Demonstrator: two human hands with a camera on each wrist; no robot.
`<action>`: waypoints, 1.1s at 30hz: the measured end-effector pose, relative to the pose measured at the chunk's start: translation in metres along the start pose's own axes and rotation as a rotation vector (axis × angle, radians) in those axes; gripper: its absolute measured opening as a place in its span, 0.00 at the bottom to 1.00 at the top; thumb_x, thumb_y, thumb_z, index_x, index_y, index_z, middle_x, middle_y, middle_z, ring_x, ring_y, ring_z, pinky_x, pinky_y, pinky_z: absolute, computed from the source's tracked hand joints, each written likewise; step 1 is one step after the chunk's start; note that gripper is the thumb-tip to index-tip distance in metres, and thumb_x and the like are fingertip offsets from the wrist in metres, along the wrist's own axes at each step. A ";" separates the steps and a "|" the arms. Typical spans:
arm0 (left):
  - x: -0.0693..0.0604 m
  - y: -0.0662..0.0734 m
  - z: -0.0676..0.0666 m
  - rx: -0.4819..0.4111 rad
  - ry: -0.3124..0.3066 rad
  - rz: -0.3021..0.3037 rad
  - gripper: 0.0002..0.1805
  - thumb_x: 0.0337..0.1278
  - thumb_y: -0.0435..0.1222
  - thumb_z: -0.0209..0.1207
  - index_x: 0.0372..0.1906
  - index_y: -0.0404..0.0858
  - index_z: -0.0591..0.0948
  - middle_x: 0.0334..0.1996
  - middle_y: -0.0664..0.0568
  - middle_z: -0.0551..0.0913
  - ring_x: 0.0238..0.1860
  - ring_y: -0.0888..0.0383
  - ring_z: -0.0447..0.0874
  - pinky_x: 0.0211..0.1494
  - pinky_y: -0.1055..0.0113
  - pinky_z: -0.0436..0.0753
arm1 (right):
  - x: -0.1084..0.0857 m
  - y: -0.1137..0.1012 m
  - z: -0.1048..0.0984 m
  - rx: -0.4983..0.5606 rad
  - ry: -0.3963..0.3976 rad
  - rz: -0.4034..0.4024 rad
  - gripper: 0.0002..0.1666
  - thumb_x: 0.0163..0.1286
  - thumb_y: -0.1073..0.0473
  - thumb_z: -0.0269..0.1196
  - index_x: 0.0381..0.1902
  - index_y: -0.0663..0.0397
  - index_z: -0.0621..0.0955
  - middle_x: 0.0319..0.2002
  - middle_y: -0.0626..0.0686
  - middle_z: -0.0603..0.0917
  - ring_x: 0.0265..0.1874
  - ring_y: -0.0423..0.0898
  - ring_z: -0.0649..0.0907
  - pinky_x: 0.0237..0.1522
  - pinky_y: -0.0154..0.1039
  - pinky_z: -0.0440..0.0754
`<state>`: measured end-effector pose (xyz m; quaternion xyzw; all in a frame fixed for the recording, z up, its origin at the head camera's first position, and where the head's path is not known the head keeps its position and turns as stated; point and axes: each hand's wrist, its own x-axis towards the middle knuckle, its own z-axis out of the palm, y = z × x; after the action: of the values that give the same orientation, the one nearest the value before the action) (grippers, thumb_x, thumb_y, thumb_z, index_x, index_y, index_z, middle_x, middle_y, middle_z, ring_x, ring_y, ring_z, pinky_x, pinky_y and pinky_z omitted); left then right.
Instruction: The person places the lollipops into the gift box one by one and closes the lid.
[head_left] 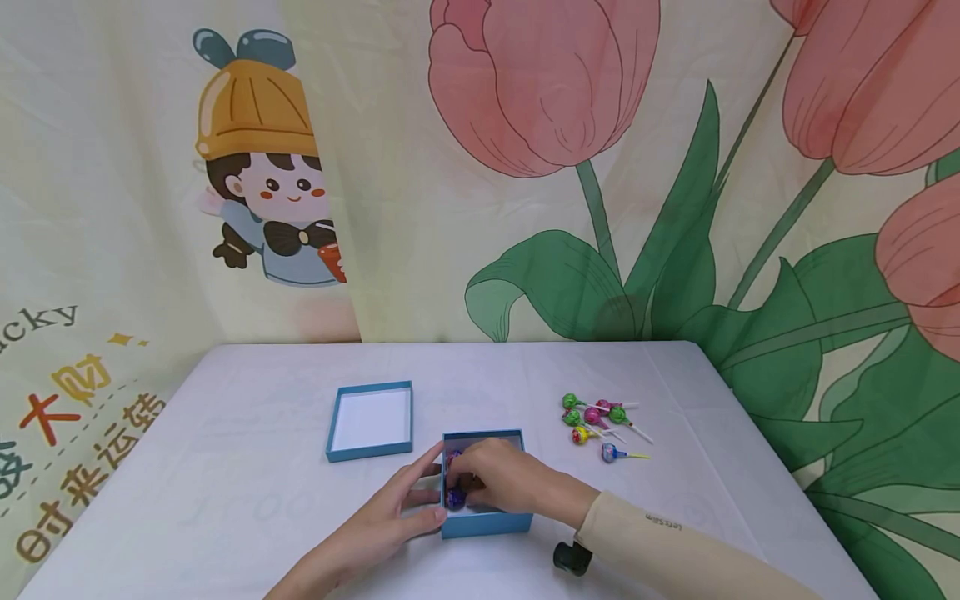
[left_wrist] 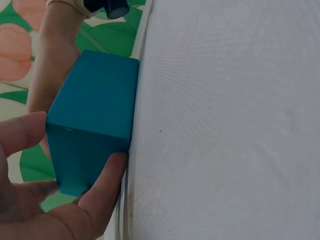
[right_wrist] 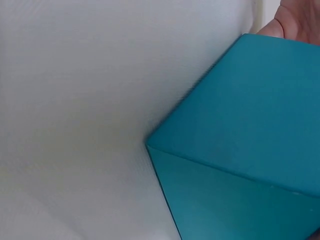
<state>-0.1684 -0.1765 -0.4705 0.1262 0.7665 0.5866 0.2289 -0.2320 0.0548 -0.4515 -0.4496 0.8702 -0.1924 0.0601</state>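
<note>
A blue open-topped box [head_left: 487, 523] stands near the front of the table. My left hand [head_left: 390, 510] rests against its left side, and the left wrist view shows extended fingertips [left_wrist: 117, 162] touching the box [left_wrist: 92, 95]. Over the rim, my right hand [head_left: 498, 477] reaches inside with bent fingers. A purple-wrapped candy [head_left: 454, 499] lies by those fingers, and a second dark-wrapped one shows farther back. Whether the right fingers pinch anything is hidden. In the right wrist view, the box wall [right_wrist: 240, 110] covers the right fingers.
A shallow blue lid [head_left: 371, 418] with a white inside lies behind and left of the box. Several colourful lollipops [head_left: 592, 416] are piled at the right, with a blue one [head_left: 610, 452] just in front. White cloth covers the table [head_left: 247, 467]; a printed curtain hangs behind.
</note>
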 end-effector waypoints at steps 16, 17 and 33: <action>0.001 -0.002 0.001 0.019 0.015 0.030 0.46 0.77 0.46 0.62 0.88 0.52 0.48 0.82 0.32 0.55 0.74 0.32 0.69 0.68 0.35 0.77 | -0.013 0.016 -0.042 0.056 0.033 0.082 0.16 0.70 0.65 0.74 0.54 0.51 0.90 0.45 0.48 0.91 0.39 0.39 0.86 0.43 0.26 0.84; 0.001 -0.002 0.001 0.021 0.017 0.029 0.46 0.77 0.46 0.62 0.88 0.52 0.49 0.82 0.32 0.55 0.74 0.32 0.69 0.68 0.35 0.77 | -0.015 0.018 -0.047 0.057 0.050 0.086 0.16 0.69 0.65 0.74 0.54 0.52 0.90 0.46 0.49 0.91 0.39 0.40 0.86 0.43 0.26 0.84; 0.000 -0.005 0.000 0.029 0.025 0.046 0.47 0.76 0.44 0.64 0.88 0.52 0.49 0.82 0.33 0.55 0.74 0.33 0.69 0.70 0.36 0.76 | -0.048 0.072 -0.112 0.018 0.216 0.280 0.17 0.67 0.65 0.76 0.54 0.51 0.89 0.45 0.47 0.90 0.39 0.41 0.87 0.43 0.31 0.88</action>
<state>-0.1683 -0.1776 -0.4752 0.1399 0.7746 0.5822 0.2037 -0.2890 0.1625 -0.3798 -0.3000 0.9240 -0.2371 -0.0036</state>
